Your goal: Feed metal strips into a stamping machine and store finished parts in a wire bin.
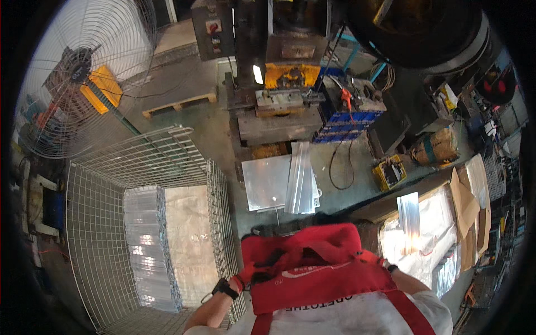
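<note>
I wear a red apron (329, 285), its cloth bunched up and folded in front of me. My left hand (252, 272), in a red and dark glove with a black band at the wrist, is closed on the apron's left side. At the opposite side my right hand (371, 258) touches the red cloth; its fingers are hidden by the fold. Beyond the apron, a flat metal sheet (267, 180) and long shiny metal strips (301, 178) lie side by side in front of a press machine (285, 100).
On the left stands a wire mesh cage (95, 234) with stacked metal pieces (148, 251) beside a pale sheet. To the right, an opened cardboard box (469, 206) holds metal strips (409, 220). A large fan (78, 67), blue crates (349, 120) and a yellow bin (389, 172) stand farther off.
</note>
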Tool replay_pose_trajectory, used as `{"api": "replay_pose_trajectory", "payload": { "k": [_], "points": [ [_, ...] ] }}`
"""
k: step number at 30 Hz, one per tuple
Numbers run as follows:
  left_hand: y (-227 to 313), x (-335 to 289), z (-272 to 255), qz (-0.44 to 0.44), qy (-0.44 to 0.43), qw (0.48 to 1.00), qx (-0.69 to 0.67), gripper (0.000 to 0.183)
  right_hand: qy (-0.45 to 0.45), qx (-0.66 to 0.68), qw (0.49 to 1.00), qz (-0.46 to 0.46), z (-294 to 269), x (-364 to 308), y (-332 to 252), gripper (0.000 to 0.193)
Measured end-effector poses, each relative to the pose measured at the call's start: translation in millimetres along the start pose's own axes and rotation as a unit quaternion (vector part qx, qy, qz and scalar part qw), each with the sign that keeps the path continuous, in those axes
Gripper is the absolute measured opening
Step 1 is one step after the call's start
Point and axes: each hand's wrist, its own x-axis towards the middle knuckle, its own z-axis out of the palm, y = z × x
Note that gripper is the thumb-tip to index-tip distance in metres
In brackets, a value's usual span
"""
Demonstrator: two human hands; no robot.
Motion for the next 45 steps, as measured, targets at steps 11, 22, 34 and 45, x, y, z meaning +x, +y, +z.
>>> {"api": "replay_pose_trajectory", "payload": {
  "k": [11,22,34,45],
  "points": [
    [110,41,66,0.086,0.187,0.622,0.756,0.050,-0.039,-0.261,0.956,-0.126,-52,139,-34,0.044],
    [123,132,131,0.270,0.433,0.461,0.726,0.072,0.094,-0.052,0.929,-0.354,-48,136,-106,0.026],
    [160,191,125,0.131,0.351,0.582,0.721,0.100,0.012,0.108,0.930,-0.351,-19,130,-104,0.023],
    [151,178,93,0.423,0.068,0.790,0.439,0.032,-0.036,0.437,0.864,-0.247,-23,204,-114,0.026]
  ]
}}
